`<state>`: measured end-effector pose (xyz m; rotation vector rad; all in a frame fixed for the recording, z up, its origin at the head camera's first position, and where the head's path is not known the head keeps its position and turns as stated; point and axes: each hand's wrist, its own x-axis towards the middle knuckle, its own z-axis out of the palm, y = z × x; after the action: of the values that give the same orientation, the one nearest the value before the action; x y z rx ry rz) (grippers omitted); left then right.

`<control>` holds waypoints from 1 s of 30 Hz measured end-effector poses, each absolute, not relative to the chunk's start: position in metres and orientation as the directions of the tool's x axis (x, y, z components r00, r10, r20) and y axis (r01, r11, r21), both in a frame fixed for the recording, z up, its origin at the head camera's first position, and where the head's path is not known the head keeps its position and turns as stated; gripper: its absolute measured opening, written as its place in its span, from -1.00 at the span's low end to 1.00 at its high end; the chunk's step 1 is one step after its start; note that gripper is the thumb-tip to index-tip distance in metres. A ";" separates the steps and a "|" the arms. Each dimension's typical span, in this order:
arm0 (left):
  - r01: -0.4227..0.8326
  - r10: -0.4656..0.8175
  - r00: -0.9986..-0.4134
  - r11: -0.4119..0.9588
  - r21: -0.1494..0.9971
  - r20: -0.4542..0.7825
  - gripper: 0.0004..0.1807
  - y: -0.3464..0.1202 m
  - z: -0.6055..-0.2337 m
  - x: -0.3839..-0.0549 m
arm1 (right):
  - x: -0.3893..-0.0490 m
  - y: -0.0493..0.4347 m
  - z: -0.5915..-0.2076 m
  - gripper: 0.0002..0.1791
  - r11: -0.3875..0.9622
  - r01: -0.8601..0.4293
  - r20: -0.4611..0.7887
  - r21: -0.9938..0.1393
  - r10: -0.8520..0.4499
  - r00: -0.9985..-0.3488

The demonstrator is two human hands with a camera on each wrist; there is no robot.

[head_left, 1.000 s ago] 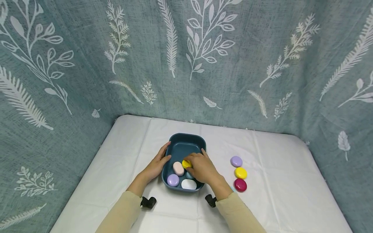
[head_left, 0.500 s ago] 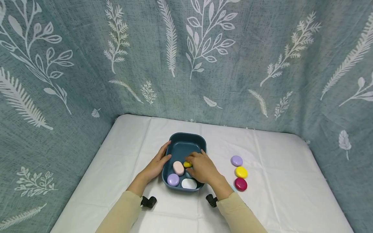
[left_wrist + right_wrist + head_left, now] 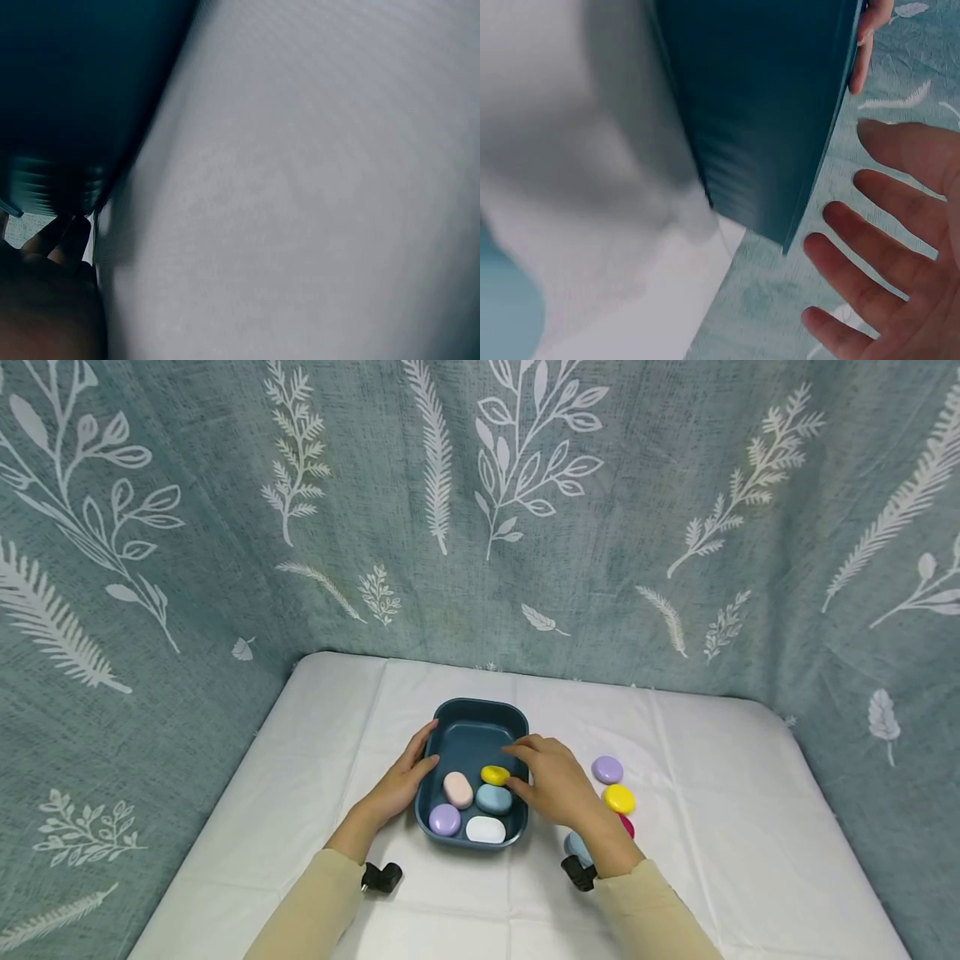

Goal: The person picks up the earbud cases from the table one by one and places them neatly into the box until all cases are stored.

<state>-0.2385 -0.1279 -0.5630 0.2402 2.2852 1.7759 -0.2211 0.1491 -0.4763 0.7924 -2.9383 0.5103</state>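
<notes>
Right hand [image 3: 553, 779], drawn back rightward off the yellow piece [image 3: 495, 775], fingers spread wide, thumb just beside it, contact unclear; yellow piece, lying in the tray [image 3: 472, 739], behind the blue piece [image 3: 494, 799]; also in the tray: pink piece [image 3: 458, 790], lilac piece [image 3: 445, 820], white piece [image 3: 485, 830]; left hand [image 3: 397, 783], fingers extended along the tray's left wall, thumb at the rim; on the tabletop [image 3: 720, 793], right of the tray: second lilac piece [image 3: 607, 769], second yellow piece [image 3: 619, 798], red piece [image 3: 628, 827], second blue piece [image 3: 576, 845], the last two partly hidden.
</notes>
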 end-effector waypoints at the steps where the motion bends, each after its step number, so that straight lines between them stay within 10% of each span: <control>1: -0.015 0.271 -0.959 0.253 0.967 -0.086 -0.40 -0.128 -0.563 -0.238 | -0.220 0.153 -0.475 -0.50 0.817 -0.489 0.142 -0.307 -0.468 -0.872; 30: 0.002 0.270 -0.960 0.257 0.966 -0.070 -0.40 -0.129 -0.569 -0.241 | -0.205 0.266 -0.503 -0.42 0.924 -0.172 0.034 -0.341 -0.171 -0.985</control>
<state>-0.2405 -0.1293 -0.5688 0.2538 2.3053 1.7722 -0.2054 0.2663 -0.5028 0.2738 -3.0782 0.5458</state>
